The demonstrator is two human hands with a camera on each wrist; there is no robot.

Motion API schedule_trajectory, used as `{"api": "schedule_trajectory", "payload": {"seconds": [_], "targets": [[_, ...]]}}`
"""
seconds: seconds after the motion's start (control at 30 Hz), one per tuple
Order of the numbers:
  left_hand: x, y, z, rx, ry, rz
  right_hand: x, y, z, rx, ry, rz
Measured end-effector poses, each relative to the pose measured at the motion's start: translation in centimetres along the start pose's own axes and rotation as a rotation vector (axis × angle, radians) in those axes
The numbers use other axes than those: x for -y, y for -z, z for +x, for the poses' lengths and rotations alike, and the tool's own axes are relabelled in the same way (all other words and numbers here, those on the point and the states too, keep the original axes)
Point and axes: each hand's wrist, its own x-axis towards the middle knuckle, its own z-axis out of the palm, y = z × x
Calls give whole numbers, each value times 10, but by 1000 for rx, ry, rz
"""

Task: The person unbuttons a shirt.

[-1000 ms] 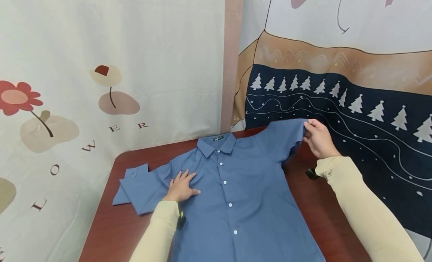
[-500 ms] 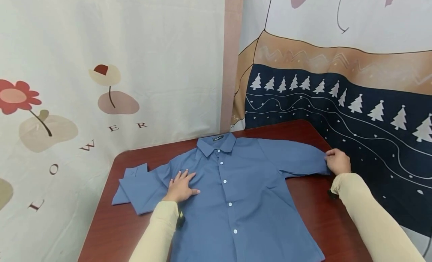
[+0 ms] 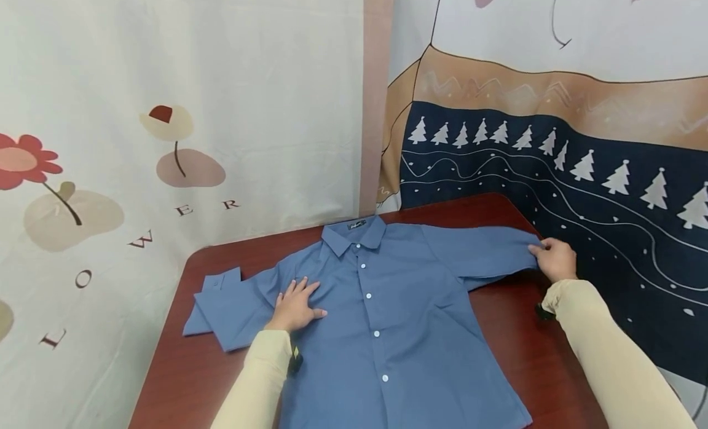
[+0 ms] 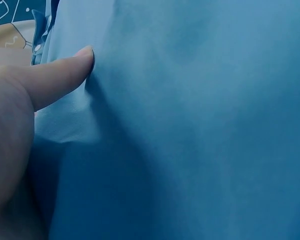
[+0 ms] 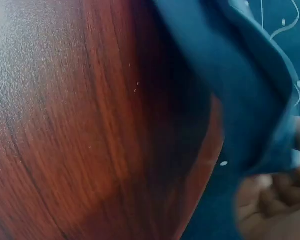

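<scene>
A blue button-up shirt (image 3: 420,306) lies front up, its collar (image 3: 354,235) toward the back wall. On the chest, left of the buttons, my left hand (image 3: 294,306) rests flat with fingers spread; its thumb (image 4: 65,75) shows against the cloth in the left wrist view. My right hand (image 3: 555,260) pinches the end of the sleeve (image 3: 487,247) on the right, at the table's right edge. That sleeve is stretched out sideways, its end lifted off the wood in the right wrist view. The other sleeve (image 3: 232,312) lies bent back on itself, cuff showing.
The shirt lies on a reddish-brown wooden table (image 3: 171,367). Behind it hangs a pale printed curtain (image 3: 276,109), and a dark cloth with white trees (image 3: 481,165) borders the right side.
My right hand has moved right and down, drawing the sleeve out to its side, then raised its end slightly. The left hand has stayed on the chest.
</scene>
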Motion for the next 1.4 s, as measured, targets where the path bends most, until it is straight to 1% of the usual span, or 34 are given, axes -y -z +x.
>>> {"api": "schedule_trajectory", "payload": {"seconds": [0.03, 0.07, 0.1, 0.13, 0.17, 0.27, 0.3, 0.33, 0.37, 0.4, 0.43, 0.5, 0.53, 0.57, 0.6, 0.63, 0.67, 0.73, 0.8, 0.87, 1.07, 1.2, 1.3, 1.37, 1.4], "targets": [[0, 0, -1, -1, 0, -2, 2, -1, -1, -82, 41, 11], [0, 1, -1, -2, 1, -5, 4, -3, -2, -144, 77, 15], [0, 1, -1, -4, 1, -9, 6, -3, -3, -182, 100, 10], [0, 2, -2, -3, 2, -8, 6, -4, -3, -194, 114, -7], [0, 2, -2, -4, 3, -7, 5, -5, -4, -174, 108, -31], [1, 3, -3, -6, 7, -9, -2, -8, -8, -20, 36, -146], [2, 4, -3, -7, 7, -9, -5, -10, -10, 20, 27, -190], [2, 3, -4, -7, 6, -8, -7, -14, -12, 45, 31, -221], [3, 3, -4, -7, 6, -9, -8, -18, -14, 49, 50, -246], [3, 4, -4, -6, 6, -10, -8, -23, -16, 31, 92, -258], [4, 3, -5, -5, 8, -9, -7, -29, -18, -3, 156, -270], [4, 4, -6, -2, 10, -10, -4, -42, -18, -40, 316, -323], [5, 4, -6, -2, 10, -9, -1, -48, -19, -29, 389, -355], [5, 4, -6, 0, 13, -9, 1, -52, -20, 6, 450, -387], [6, 3, -6, 1, 15, -6, 3, -56, -21, 58, 493, -412], [7, 3, -6, -2, 13, -4, 4, -59, -23, 125, 512, -438], [7, 2, -6, 0, 13, -1, 4, -60, -25, 192, 512, -459], [8, 1, -6, 0, 7, 5, 4, -61, -28, 308, 462, -471], [8, 0, -6, 1, -1, 1, 1, -59, -31, 382, 396, -462], [7, -1, -6, 4, -9, -6, -3, -58, -31, 424, 347, -449], [6, -1, -5, 4, -17, -14, -14, -55, -28, 465, 270, -398], [3, -1, -4, 7, -18, -15, -16, -52, -25, 490, 219, -382], [4, 0, -8, -1, -28, -19, -9, -50, -22, 505, 210, -381], [6, 0, -11, -39, -60, -39, 2, -50, -20, 477, 223, -384], [8, 1, -13, -71, -78, -55, 10, -51, -20, 447, 236, -382]]}}
